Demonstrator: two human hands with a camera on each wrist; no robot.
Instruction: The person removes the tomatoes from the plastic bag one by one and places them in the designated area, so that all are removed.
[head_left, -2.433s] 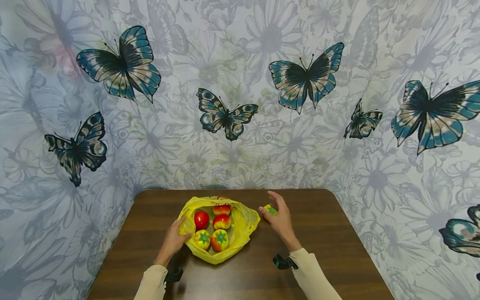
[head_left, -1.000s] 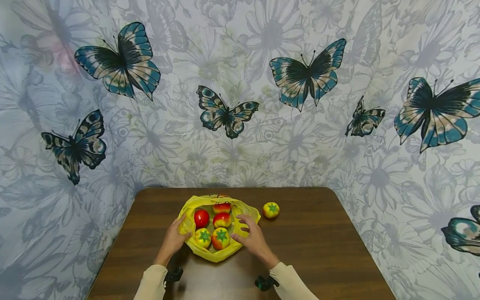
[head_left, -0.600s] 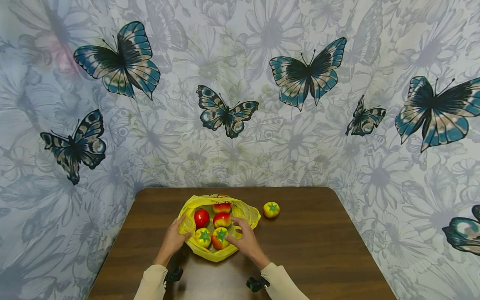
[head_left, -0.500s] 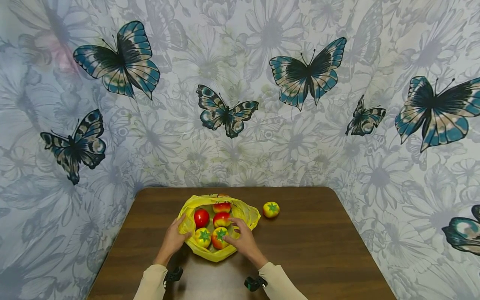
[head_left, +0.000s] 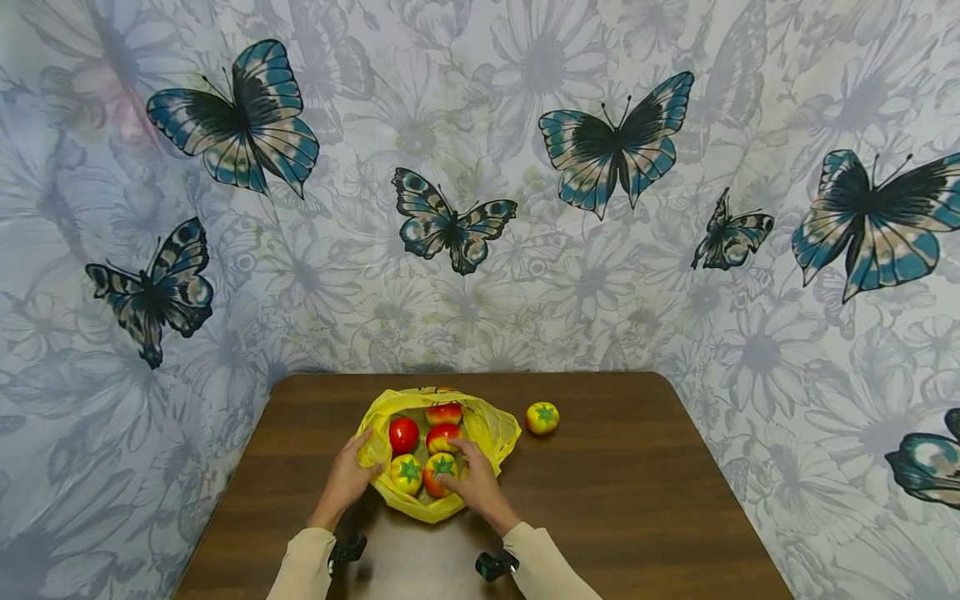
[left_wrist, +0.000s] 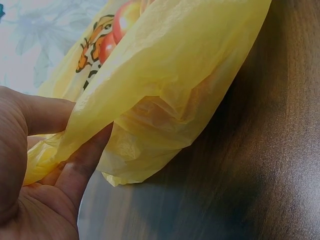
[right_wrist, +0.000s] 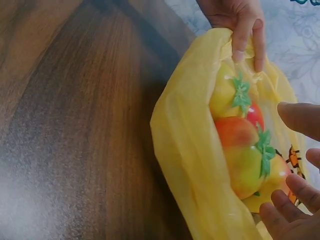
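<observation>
A yellow plastic bag (head_left: 489, 427) stands on the table with its mouth spread, several tomato-like red and yellow fruits inside. My left hand (head_left: 348, 473) pinches the bag's left rim between thumb and fingers; the left wrist view shows the folded plastic (left_wrist: 75, 125) in its grip. My right hand (head_left: 478, 487) reaches over the right side of the mouth, fingers spread. Its thumb overlaps the red-yellow tomato with a green star-shaped top (head_left: 438, 477) in the head view. In the right wrist view the fingers (right_wrist: 305, 192) stand apart beside that tomato (right_wrist: 239, 160), holding nothing.
One yellow tomato with a green top (head_left: 542, 418) lies on the brown wooden table (head_left: 615, 492), right of the bag. Behind the table rises a wall (head_left: 480, 325) papered with flowers and butterflies. Each wrist wears a dark strapped device.
My right hand let go of the yellow tomato right of the bag, then moved left and over the bag's mouth, its fingers now among the fruits. The left hand keeps its hold on the rim.
</observation>
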